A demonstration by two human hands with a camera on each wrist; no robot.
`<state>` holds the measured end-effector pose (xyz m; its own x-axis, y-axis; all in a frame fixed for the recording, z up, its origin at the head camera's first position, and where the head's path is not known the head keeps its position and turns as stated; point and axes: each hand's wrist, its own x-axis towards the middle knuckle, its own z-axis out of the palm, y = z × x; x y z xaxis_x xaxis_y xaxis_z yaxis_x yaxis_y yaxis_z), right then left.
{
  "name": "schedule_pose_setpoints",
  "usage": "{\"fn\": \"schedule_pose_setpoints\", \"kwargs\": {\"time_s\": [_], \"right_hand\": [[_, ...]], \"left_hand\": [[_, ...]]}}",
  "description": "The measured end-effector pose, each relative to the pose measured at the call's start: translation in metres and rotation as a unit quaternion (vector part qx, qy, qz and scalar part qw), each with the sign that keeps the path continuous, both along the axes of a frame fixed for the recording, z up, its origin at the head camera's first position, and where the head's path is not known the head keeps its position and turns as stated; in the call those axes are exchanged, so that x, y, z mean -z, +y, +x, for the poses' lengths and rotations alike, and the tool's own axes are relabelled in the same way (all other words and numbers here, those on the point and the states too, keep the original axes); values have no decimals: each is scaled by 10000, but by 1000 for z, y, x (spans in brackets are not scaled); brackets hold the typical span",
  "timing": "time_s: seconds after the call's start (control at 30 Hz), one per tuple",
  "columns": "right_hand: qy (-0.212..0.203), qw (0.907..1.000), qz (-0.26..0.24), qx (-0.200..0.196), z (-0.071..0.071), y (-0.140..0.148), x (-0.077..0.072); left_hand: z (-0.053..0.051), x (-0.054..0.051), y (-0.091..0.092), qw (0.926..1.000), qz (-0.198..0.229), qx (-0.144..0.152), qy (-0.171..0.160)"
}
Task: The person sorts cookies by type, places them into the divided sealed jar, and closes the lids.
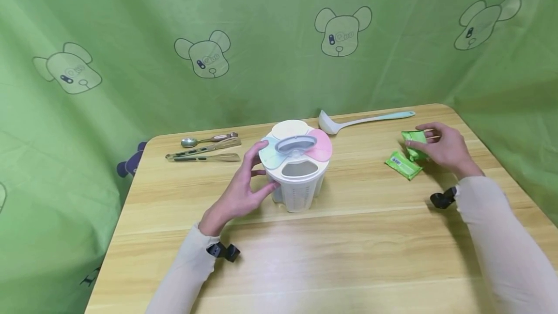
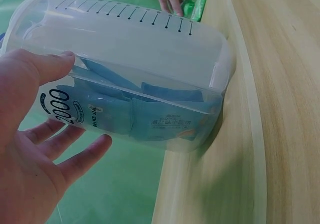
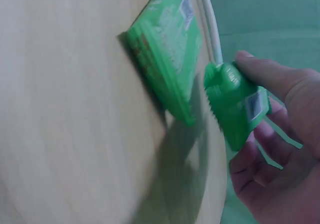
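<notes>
A clear plastic food storage container [image 1: 298, 195] with compartments stands mid-table under a petal-shaped lid in cream, pink, white and blue. Its grey central flap [image 1: 296, 144] is raised, and the front white petal has an uncovered opening. My left hand [image 1: 241, 188] grips the container's left side, thumb low and fingers by the blue petal. Through the wall, blue snack packets [image 2: 170, 119] show inside one compartment. At the right, my right hand [image 1: 449, 147] pinches a green snack packet [image 3: 237, 104] above the table. A second green packet [image 1: 403, 165] lies just beneath it.
Behind the container lies a ladle [image 1: 329, 124] with a pale blue handle. A spoon [image 1: 209, 139] and tongs [image 1: 205, 150] lie at the back left. A green curtain [image 1: 270, 81] hangs along the table's back edge.
</notes>
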<state>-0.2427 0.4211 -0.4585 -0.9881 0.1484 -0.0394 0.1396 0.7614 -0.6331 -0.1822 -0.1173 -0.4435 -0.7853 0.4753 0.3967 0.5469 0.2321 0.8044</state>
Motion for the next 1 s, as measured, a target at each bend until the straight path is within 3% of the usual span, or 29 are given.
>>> {"fn": "schedule_pose_setpoints", "kwargs": {"time_s": [0.43,1.0], "right_hand": [[887,9950,-353,287,1,-32,-26],[1930,9796,-355,-441,20,-106,-69]], "left_hand": [[-1,-1,0,10000,6,16,10],[-1,1,-1,10000,44,32,-21]]}}
